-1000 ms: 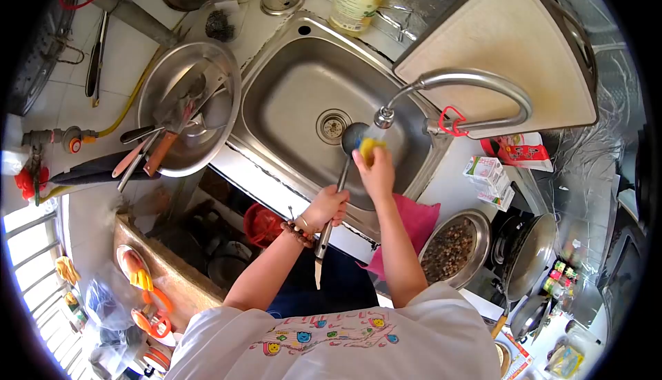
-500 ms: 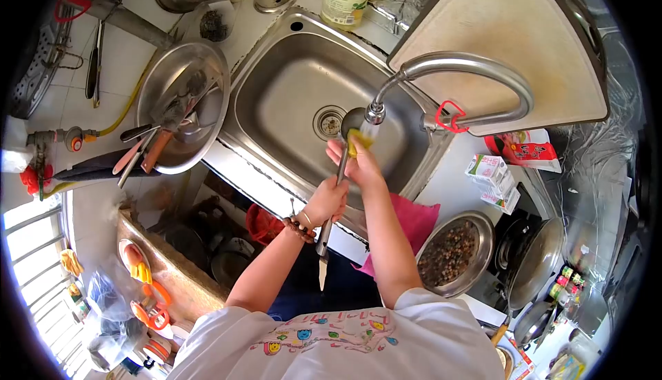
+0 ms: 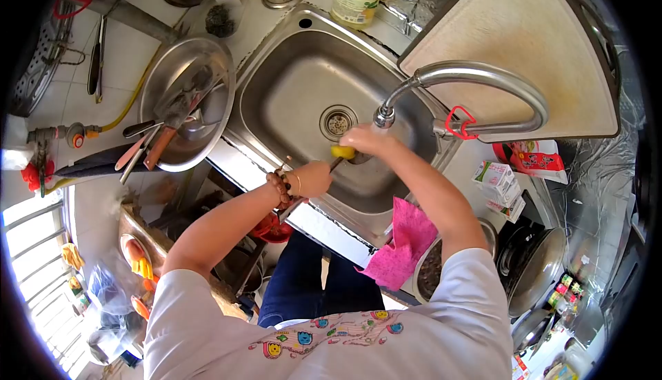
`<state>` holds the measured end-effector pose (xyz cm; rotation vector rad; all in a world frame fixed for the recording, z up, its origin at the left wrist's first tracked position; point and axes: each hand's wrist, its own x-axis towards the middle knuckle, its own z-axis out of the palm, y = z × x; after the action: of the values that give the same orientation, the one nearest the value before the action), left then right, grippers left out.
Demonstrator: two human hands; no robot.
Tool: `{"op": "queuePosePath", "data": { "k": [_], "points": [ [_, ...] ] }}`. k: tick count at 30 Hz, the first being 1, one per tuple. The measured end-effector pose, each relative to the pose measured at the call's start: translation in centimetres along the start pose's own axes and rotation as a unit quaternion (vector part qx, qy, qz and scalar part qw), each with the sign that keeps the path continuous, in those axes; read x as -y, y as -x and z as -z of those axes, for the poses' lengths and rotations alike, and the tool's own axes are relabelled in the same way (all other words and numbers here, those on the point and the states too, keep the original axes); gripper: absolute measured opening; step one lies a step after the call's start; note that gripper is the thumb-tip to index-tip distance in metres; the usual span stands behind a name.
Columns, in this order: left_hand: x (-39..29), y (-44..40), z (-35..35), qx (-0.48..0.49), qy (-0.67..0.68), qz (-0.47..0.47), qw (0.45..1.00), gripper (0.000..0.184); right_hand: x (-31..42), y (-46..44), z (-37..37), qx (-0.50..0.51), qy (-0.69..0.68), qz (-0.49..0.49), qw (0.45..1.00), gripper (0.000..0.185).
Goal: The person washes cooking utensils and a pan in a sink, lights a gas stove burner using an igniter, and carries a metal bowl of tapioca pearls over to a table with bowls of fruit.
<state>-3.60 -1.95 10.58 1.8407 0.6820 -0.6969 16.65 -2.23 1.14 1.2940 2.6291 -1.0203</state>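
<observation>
Long-handled grey metal ladle point(image 3: 359, 159) slants over the stainless-steel sink point(image 3: 289, 83), left hand point(image 3: 312, 178) closed round its handle, right hand point(image 3: 363, 140) gripping a small yellow sponge point(image 3: 343, 152). A curved chrome faucet point(image 3: 476, 70) overhangs the right hand; crumpled pink cloth point(image 3: 400, 245) drapes nearby.

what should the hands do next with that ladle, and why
Probably rub the yellow sponge over the ladle head: the right hand holds the sponge close against it, the left hand grips the handle, and both are over the sink.
</observation>
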Motion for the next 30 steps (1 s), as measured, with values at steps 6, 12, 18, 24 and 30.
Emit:
{"op": "queuePosePath", "data": {
  "k": [6, 12, 18, 24, 30],
  "points": [
    [0.3, 2.9, 1.0, -0.017, 0.262, 0.05, 0.964, 0.028, -3.2, 2.7, -2.1, -0.181, -0.312, -0.19, 0.913, 0.017],
    [-1.3, 2.4, -0.7, -0.038, 0.462, 0.063, 0.884, 0.027, 2.5, -0.2, -6.6, -0.603, -0.592, -0.296, 0.445, 0.025],
    [-1.1, 0.8, -4.4, -0.086, 0.426, 0.043, 0.9, 0.024, 4.8, -2.4, -7.5, -0.4, -0.884, -0.228, 0.08, 0.027],
    [-2.7, -0.5, -5.5, -0.152, 0.412, 0.036, 0.898, 0.024, 1.3, -2.5, -9.5, -0.517, -0.743, -0.309, 0.292, 0.042],
    [-2.8, -0.7, -4.9, -0.128, 0.45, 0.042, 0.883, 0.025, -0.1, -2.2, -9.5, -0.598, -0.454, -0.422, 0.508, 0.058]
  ]
}}
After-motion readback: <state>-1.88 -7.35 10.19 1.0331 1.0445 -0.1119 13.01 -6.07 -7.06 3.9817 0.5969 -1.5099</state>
